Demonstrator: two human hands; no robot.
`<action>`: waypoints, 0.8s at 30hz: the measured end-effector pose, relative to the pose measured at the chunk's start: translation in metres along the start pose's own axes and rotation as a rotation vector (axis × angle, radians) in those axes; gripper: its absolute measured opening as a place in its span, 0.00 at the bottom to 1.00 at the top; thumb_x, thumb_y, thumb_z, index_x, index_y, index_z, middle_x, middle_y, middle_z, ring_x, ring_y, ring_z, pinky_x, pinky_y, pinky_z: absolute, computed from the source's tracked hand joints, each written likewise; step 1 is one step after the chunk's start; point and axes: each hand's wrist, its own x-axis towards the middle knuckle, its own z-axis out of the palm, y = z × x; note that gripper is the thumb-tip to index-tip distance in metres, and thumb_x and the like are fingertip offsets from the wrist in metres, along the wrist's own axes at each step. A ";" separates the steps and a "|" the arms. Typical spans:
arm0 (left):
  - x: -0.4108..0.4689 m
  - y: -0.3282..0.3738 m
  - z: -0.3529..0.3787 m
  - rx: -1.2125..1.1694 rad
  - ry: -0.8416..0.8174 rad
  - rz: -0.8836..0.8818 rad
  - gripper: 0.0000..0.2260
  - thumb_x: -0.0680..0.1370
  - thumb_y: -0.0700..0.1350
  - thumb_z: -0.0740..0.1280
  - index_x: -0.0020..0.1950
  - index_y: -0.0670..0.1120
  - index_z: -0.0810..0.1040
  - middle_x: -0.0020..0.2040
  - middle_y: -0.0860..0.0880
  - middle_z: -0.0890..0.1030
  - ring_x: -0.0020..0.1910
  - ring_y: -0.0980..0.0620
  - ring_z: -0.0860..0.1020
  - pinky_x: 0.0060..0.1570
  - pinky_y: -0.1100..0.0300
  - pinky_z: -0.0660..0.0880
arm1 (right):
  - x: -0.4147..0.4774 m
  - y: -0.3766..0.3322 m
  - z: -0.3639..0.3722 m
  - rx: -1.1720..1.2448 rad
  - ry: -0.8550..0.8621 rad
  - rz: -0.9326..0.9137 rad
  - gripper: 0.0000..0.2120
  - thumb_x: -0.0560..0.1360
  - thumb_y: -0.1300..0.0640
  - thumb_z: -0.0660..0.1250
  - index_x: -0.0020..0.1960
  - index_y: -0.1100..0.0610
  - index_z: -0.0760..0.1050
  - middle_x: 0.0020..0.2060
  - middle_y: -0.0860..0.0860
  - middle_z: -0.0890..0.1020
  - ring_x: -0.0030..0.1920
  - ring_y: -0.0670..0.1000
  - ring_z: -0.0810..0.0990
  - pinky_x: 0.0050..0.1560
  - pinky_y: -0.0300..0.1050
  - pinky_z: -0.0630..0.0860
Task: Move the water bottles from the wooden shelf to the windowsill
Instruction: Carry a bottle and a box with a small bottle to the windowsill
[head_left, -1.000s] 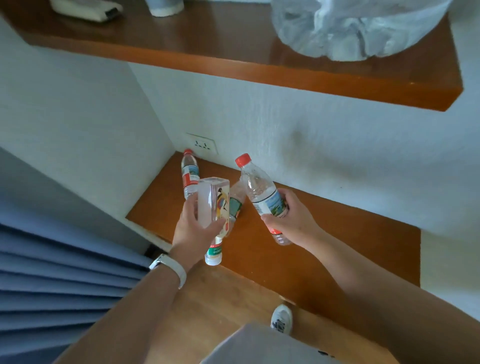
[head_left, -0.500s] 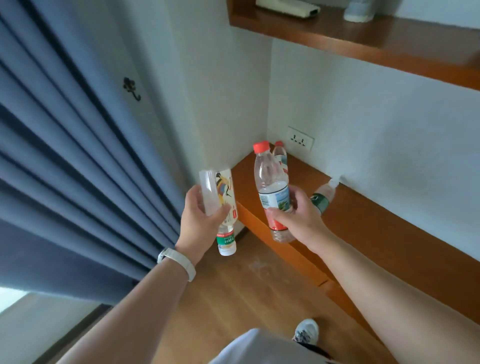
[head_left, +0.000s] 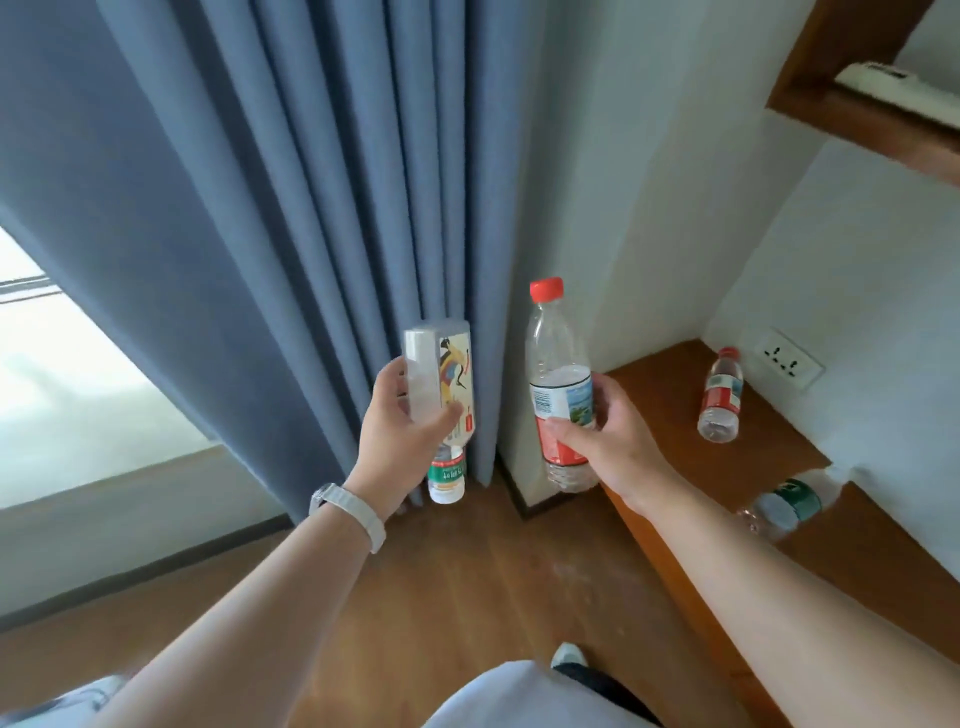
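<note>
My left hand (head_left: 402, 441) grips a square clear bottle with a picture label (head_left: 441, 379), held upside down, and a green-labelled bottle (head_left: 445, 475) hangs below the same hand, cap downward. My right hand (head_left: 602, 441) holds a red-capped, red-labelled water bottle (head_left: 558, 384) upright, partly filled. Both are held in the air in front of the blue curtain. On the low wooden shelf (head_left: 857, 551) at the right stands a small red-labelled bottle (head_left: 721, 397), and a green-labelled bottle (head_left: 789, 506) lies on its side there.
A blue curtain (head_left: 285, 208) hangs ahead, with the bright window and sill area (head_left: 78, 364) at the left. A wall socket (head_left: 787, 358) sits above the low shelf. An upper wooden shelf (head_left: 872, 104) juts out top right. Wooden floor lies below.
The view has swung left from the shelf toward the curtain and window. Both hands carried their bottles along, away from the shelf.
</note>
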 end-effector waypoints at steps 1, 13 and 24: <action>0.001 -0.002 -0.006 -0.005 0.019 -0.001 0.27 0.75 0.41 0.76 0.70 0.52 0.69 0.59 0.56 0.81 0.56 0.57 0.81 0.54 0.55 0.81 | 0.006 -0.002 0.007 0.000 -0.022 -0.009 0.26 0.69 0.54 0.78 0.63 0.48 0.72 0.55 0.46 0.83 0.53 0.44 0.83 0.55 0.46 0.80; 0.049 -0.018 -0.050 -0.037 0.255 -0.099 0.31 0.74 0.39 0.76 0.72 0.49 0.68 0.59 0.50 0.82 0.55 0.52 0.83 0.56 0.46 0.81 | 0.106 -0.016 0.080 0.081 -0.274 -0.048 0.21 0.70 0.62 0.78 0.56 0.45 0.74 0.52 0.47 0.83 0.50 0.44 0.84 0.51 0.44 0.79; 0.118 0.006 -0.046 -0.051 0.499 -0.113 0.26 0.74 0.37 0.77 0.68 0.49 0.71 0.56 0.51 0.83 0.51 0.57 0.84 0.53 0.51 0.83 | 0.219 -0.037 0.118 0.042 -0.608 -0.131 0.27 0.69 0.60 0.79 0.59 0.42 0.71 0.54 0.45 0.83 0.52 0.41 0.83 0.55 0.42 0.78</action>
